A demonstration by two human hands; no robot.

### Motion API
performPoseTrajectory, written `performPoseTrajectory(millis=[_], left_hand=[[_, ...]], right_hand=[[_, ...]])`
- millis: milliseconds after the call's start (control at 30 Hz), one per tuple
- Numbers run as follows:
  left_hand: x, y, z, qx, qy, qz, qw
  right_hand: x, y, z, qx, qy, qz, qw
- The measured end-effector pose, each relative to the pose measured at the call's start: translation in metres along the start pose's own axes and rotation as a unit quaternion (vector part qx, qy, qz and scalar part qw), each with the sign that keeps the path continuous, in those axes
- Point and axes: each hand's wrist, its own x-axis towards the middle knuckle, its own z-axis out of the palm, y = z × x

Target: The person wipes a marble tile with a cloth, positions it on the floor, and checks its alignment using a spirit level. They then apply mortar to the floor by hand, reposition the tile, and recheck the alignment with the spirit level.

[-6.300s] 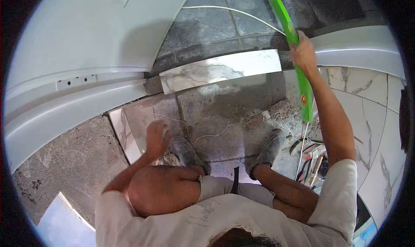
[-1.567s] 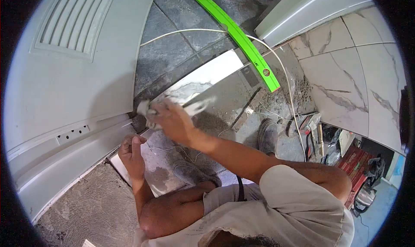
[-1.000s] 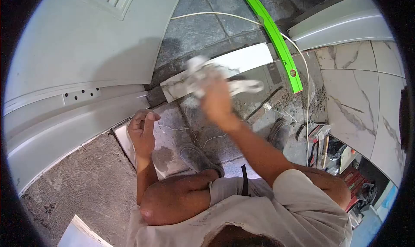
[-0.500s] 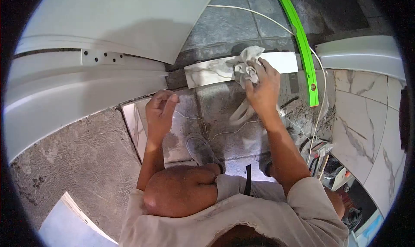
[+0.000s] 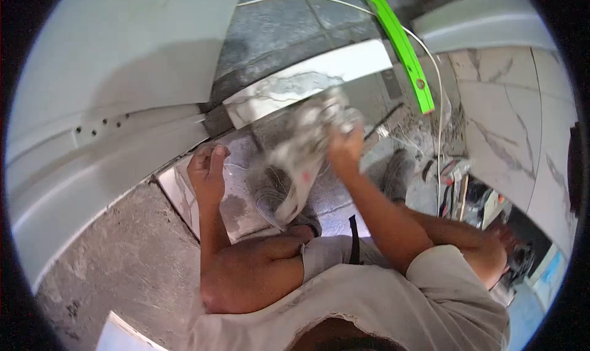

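Observation:
My right hand (image 5: 347,145) is closed on a whitish rag (image 5: 301,173), blurred by motion, with its loose end hanging down to the left over the floor. Just beyond the rag lies a narrow white marble-look tile strip (image 5: 356,61), uncovered along most of its length. My left hand (image 5: 208,173) hovers left of the strip, fingers curled and thumb up. Whether it pinches anything is hidden. A thin white string (image 5: 236,165) runs close beside it. The green spirit level (image 5: 399,44) lies past the strip's right end.
A white cable (image 5: 440,136) curves round the level. Tools and debris (image 5: 455,173) lie at the right, beside marble-look wall tiles (image 5: 498,130). A large pale panel (image 5: 129,44) stands at upper left. Rough cement (image 5: 123,259) covers the lower left floor.
My right hand has lifted the rag off the tile strip and swung it back toward my body and left. My left hand stays nearly in place. The view has shifted slightly.

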Motion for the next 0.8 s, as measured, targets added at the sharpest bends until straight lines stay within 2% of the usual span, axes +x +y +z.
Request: performPoseTrajectory(millis=[67,133,200,267,333,433,467,500,567,600,633,667,733,767,800], left_hand=[[0.004,-0.003,0.008,-0.015,-0.019,0.001,1.0],[0.007,0.0,0.014,-0.027,-0.027,0.003,0.999],[0.008,0.009,0.015,0.0,-0.049,0.015,0.999],[0.008,0.013,0.013,0.026,-0.057,0.025,0.998],[0.012,0.015,0.013,0.061,-0.072,0.031,0.995],[0.023,0.023,0.023,0.065,-0.075,0.053,0.994],[0.03,0.034,0.032,0.142,-0.105,0.093,0.98],[0.036,0.04,0.04,0.218,-0.134,0.131,0.958],[0.049,0.044,0.056,0.238,-0.143,0.137,0.951],[0.057,0.05,0.068,0.301,-0.181,0.217,0.911],[0.065,0.053,0.078,0.358,-0.217,0.295,0.859],[0.072,0.048,0.087,0.358,-0.221,0.297,0.857],[0.083,0.031,0.108,0.416,-0.254,0.352,0.799],[0.086,0.027,0.117,0.413,-0.256,0.355,0.799],[0.088,0.024,0.127,0.434,-0.262,0.39,0.769]], right_hand=[[0.045,0.044,-0.008,0.091,0.187,-0.004,0.978],[0.082,0.056,-0.014,0.023,0.267,-0.041,0.962],[0.109,0.068,-0.003,0.077,0.174,-0.015,0.982],[0.075,0.026,0.03,-0.037,0.164,-0.028,0.985],[0.035,0.043,0.088,-0.156,0.146,-0.084,0.973],[-0.049,-0.009,0.093,-0.033,-0.117,-0.012,0.992],[-0.064,-0.014,0.092,0.017,-0.215,-0.009,0.976],[-0.075,-0.013,0.092,0.025,-0.21,0.001,0.977],[-0.09,-0.009,0.098,-0.044,-0.12,0.031,0.991],[-0.083,-0.002,0.091,-0.039,-0.119,0.034,0.992],[-0.064,0.015,0.078,0.013,-0.072,0.018,0.997],[-0.044,0.03,0.065,0.062,-0.024,0.0,0.998],[0.0,0.039,0.039,-0.034,0.132,0.015,0.991],[0.024,0.038,0.019,-0.04,0.139,0.054,0.988],[0.048,0.035,0.002,-0.044,0.145,0.092,0.984]])
